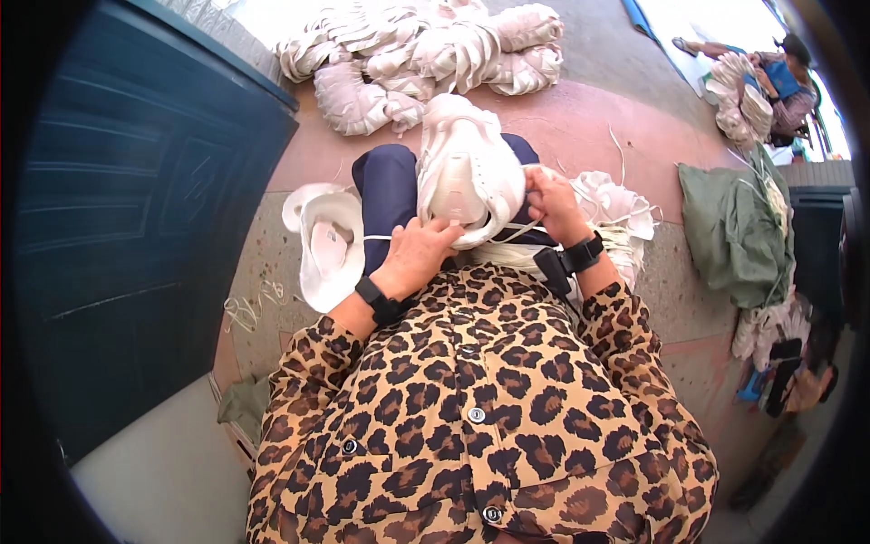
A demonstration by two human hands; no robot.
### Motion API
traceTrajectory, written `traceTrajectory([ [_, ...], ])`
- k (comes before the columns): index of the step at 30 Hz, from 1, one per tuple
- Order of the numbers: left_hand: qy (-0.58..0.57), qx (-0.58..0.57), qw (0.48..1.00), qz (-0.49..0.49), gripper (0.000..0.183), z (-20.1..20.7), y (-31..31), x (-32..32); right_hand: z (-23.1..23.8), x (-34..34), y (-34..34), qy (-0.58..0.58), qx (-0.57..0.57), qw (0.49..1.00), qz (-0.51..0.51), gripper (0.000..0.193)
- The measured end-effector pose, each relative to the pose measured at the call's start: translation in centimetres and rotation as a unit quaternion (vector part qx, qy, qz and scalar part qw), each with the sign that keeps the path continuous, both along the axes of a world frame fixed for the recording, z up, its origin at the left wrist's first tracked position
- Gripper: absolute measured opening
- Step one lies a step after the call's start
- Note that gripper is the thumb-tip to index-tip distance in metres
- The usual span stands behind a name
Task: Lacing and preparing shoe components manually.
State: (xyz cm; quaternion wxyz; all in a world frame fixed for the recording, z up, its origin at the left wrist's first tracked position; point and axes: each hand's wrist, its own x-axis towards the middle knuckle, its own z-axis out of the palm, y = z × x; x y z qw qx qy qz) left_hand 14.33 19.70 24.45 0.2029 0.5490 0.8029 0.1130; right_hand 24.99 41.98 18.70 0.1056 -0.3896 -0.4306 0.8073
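Note:
A white shoe upper rests on my lap between my knees, its opening toward me. My left hand grips the near edge of that opening, with fingers on the pale tongue. On the right side of the shoe upper, my right hand is closed in a pinch on a thin white shoelace running back toward the eyelets. Its far end is hard to follow. Another white shoe upper lies left of my thigh, opening upward.
Bundled white shoe uppers are heaped on the floor ahead. White laces hang by my right thigh. A dark blue door stands left. Right are a green sack and, farther off, a seated person beside more bundles.

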Motion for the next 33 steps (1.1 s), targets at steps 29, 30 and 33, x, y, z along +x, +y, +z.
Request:
traceTrajectory([
  [29,0.104,0.038,0.989,-0.102,0.024,-7.3,0.2,-0.6,-0.7,-2.6,-4.2,-0.171,0.438,0.852,0.229,0.036],
  [30,0.093,0.053,0.988,-0.110,0.022,-7.0,0.3,-0.6,0.5,-2.7,-3.8,-0.111,0.337,0.918,0.178,0.035],
  [33,-0.028,0.019,0.993,-0.111,0.022,-5.4,0.8,-0.7,5.6,-2.3,-2.6,0.056,0.099,0.993,0.033,0.030],
])
